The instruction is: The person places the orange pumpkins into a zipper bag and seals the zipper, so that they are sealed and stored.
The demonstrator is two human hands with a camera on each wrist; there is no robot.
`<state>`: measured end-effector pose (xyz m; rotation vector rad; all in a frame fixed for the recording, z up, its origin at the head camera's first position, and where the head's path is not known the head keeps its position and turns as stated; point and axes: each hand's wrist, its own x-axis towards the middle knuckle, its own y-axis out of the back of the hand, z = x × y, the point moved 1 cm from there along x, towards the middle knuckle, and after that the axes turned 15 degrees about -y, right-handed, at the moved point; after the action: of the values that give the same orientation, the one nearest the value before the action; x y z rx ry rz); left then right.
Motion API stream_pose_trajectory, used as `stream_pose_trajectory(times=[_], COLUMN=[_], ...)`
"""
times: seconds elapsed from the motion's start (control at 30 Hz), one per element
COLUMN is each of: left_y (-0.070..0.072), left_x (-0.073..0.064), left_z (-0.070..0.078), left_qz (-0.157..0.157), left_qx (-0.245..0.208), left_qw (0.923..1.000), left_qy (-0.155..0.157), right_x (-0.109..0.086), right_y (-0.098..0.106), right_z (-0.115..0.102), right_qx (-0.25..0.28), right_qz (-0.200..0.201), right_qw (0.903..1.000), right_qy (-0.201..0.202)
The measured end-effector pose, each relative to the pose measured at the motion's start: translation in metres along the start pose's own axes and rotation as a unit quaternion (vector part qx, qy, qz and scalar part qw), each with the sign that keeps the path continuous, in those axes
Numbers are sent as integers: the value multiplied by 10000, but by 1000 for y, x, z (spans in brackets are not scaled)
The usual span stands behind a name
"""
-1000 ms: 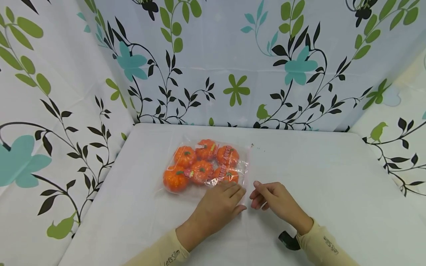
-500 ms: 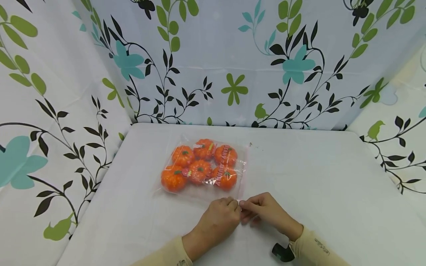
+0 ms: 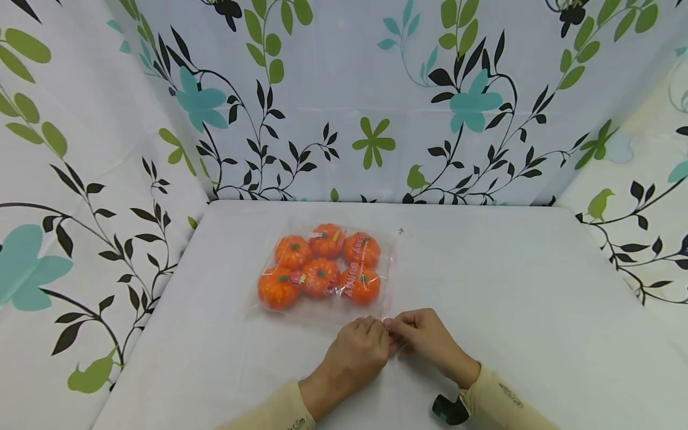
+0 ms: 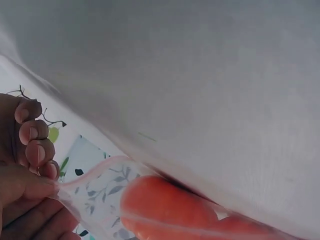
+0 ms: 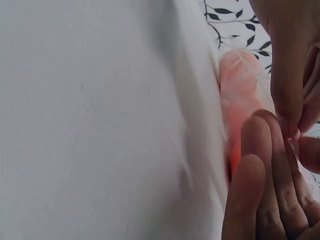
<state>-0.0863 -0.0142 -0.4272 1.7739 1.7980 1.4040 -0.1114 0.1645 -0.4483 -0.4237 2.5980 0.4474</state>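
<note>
A clear plastic zip bag (image 3: 317, 309) with pink lettering and a pink-tinted edge lies flat on the table. Inside it are several small orange pumpkins (image 3: 321, 277) with green stems. My left hand (image 3: 357, 353) pinches the bag's near right corner between thumb and curled fingers. Right beside it, my right hand (image 3: 428, 341) pinches the same corner with thumb and index finger. In the left wrist view the pink bag edge (image 4: 102, 167) stretches from the fingertips, drawn up to a point. The right wrist view shows both hands' fingertips meeting at that corner, the pumpkins behind.
A white cloth covers the table (image 3: 484, 269). Patterned curtains (image 3: 322, 77) with leaves and flowers hang at the back and on both sides. A black device (image 3: 450, 410) sits at the right wrist, by the beige sleeve (image 3: 497, 394).
My left hand has moved off the bag's lower right pumpkin down to the near corner. The right hand has come left to meet it, and both now pinch the bag's edge.
</note>
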Motion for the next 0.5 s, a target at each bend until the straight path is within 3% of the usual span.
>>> stream_pose_trajectory(times=[0.23,0.5], left_y=[-2,1], left_x=[2,0], left_z=[-10,-8], left_qz=[189,309], left_qx=[-219,-536], left_qw=[9995,9981], left_qy=[123,66], right_x=[7,22], right_y=[0,5], right_z=[-11,-10], right_qx=[-48,119], right_qz=[293,636], right_qw=[9995,9979], right_qy=[143,21])
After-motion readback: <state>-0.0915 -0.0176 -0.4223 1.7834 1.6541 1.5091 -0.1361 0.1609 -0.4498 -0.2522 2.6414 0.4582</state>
